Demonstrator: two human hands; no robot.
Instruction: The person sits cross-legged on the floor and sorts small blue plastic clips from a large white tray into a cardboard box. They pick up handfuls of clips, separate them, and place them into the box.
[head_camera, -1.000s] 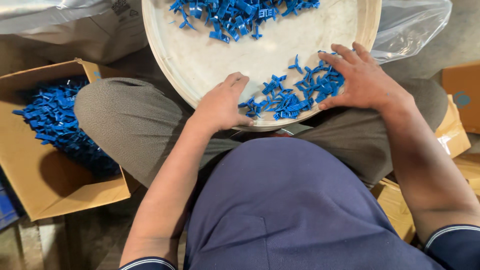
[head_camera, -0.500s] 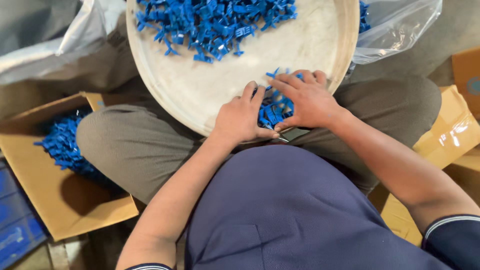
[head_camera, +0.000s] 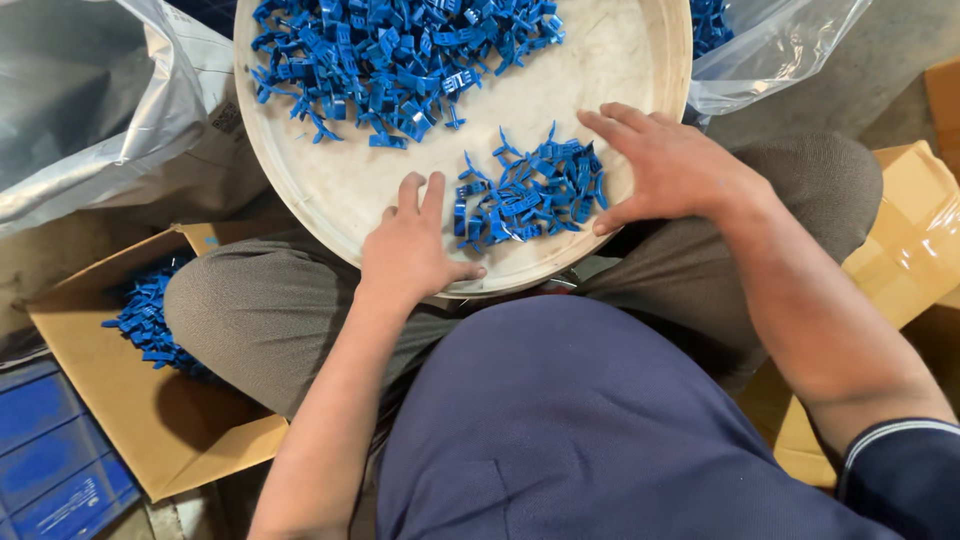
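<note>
On tray (head_camera: 340, 190) | hands apart vs 0.5s ago, both flat/wide | blue clips (head_camera: 528, 192) uncovered btw them

**Packaging and Labels in View**

An open brown cardboard box (head_camera: 150, 420) sits at lower left, holding small blue plastic parts. A large grey plastic bag (head_camera: 95, 110) lies at upper left, bearing a white rectangular printed label (head_camera: 225, 120). A clear plastic bag (head_camera: 770, 50) lies at upper right. A tape-wrapped brown cardboard carton (head_camera: 900, 240) stands at right.
</note>
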